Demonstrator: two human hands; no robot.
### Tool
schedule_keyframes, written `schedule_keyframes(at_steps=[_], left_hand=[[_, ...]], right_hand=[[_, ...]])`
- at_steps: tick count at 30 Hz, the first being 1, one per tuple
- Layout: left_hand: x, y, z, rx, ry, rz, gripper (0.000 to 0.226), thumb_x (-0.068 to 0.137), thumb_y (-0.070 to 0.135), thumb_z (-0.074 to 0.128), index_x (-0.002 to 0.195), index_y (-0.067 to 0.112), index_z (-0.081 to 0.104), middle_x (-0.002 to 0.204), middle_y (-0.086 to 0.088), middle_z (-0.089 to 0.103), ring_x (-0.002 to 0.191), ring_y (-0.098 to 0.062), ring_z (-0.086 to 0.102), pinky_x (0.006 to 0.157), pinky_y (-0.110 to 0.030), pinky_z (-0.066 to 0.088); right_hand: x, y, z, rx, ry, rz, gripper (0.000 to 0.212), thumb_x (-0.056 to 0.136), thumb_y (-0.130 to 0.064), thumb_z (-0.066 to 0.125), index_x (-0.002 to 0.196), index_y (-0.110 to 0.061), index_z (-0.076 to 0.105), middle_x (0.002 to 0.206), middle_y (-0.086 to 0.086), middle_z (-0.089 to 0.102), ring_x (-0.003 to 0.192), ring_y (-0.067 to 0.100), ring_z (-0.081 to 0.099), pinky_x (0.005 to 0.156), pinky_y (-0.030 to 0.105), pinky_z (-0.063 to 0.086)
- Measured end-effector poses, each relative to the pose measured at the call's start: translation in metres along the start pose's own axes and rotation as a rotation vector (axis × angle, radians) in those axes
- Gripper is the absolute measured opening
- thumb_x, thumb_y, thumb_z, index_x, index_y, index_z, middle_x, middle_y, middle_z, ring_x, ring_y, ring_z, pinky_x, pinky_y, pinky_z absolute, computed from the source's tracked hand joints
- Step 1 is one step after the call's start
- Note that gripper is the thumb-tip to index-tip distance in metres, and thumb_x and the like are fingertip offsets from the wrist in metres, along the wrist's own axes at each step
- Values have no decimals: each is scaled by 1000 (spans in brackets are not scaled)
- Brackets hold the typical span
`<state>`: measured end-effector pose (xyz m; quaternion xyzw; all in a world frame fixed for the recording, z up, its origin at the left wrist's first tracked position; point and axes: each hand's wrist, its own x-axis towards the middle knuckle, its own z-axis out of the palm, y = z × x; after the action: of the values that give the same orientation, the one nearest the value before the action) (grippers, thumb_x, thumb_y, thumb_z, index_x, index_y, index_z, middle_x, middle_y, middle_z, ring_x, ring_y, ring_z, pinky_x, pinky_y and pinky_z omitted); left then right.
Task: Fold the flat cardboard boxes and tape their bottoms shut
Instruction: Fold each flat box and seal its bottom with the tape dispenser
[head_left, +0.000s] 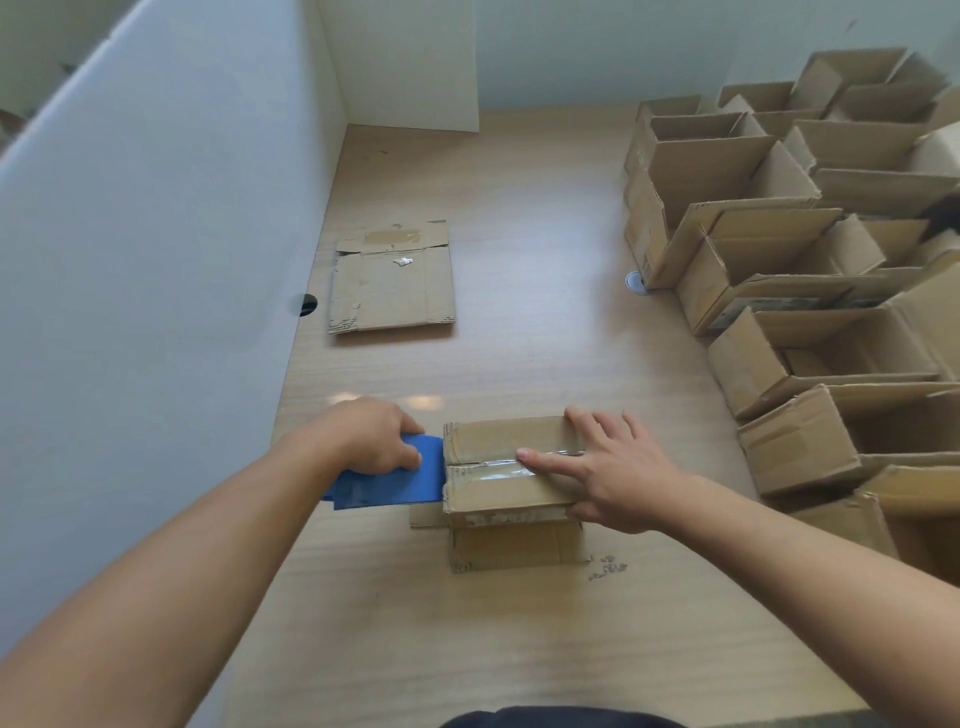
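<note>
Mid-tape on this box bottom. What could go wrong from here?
1. The left hand holds the blue tape dispenser at the left edge of the box. A pull could slide the box, since the right hand only presses flat on it.
2. The tape over the seam looks wrinkled, so it may bond poorly.
3. A flap sticks out at table level, so the box may rock.

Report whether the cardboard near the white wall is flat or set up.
Flat: the cardboard lies collapsed on the table, no walls raised.
</note>
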<state>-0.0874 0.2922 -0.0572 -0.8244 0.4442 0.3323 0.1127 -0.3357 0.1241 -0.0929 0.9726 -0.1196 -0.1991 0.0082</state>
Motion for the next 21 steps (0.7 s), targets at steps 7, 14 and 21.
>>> schedule_keyframes(at_steps=[7,14,21], left_hand=[[3,25,9,161,122,-51,19,82,35,51,92,26,65,89,5,63,86,-23,59,72,-33,50],[-8,10,62,-55,309,-200,28,98,42,41,124,35,48,108,1,65,97,-27,61,67,-33,42],[-14,-23,116,-169,430,-341,62,105,37,31,155,39,-4,99,-4,50,75,-23,49,60,-34,39]], right_hand=[[3,0,11,610,-113,19,62,95,-53,56,145,-63,20,159,4,-33,143,20,-37,123,44,-2],[6,-21,43,1106,339,164,38,102,-24,52,119,-59,51,163,-12,1,151,8,-3,124,33,7],[11,-41,50,1350,654,625,62,92,-22,69,145,-32,38,149,0,19,136,5,24,111,13,19]])
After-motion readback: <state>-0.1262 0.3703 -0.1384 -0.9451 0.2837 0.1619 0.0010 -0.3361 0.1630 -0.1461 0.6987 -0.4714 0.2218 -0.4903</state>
